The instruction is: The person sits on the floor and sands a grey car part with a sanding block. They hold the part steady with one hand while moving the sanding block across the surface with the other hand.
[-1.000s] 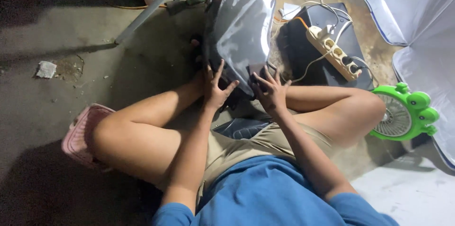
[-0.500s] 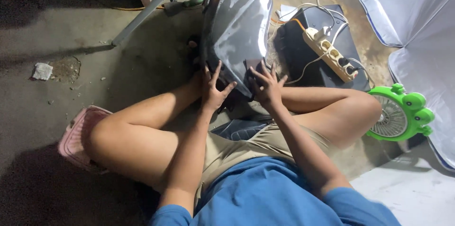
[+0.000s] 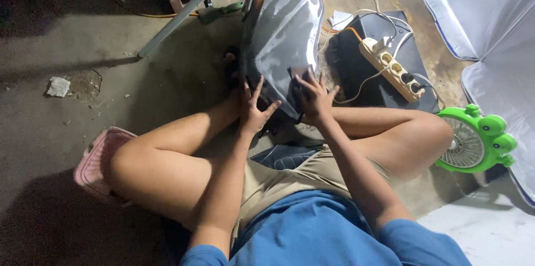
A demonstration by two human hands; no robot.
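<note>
While we sit cross-legged, our left hand (image 3: 253,111) steadies the grey curved panel (image 3: 284,32) (fingers spread, nothing clenched), our right hand (image 3: 314,97) presses dark sandpaper (image 3: 298,73) flat against it, power strip (image 3: 390,68) nearby.

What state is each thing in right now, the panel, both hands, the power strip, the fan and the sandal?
Grey curved panel: propped on the floor, glossy, tilted away from the person.
Left hand: fingers spread, flat on the panel's lower edge.
Right hand: pressing a small dark pad against the panel.
Power strip: lying on a black box, cords plugged in.
Green fan: on the floor; running or not, cannot tell.
Pink sandal: on the floor beside the knee.
</note>
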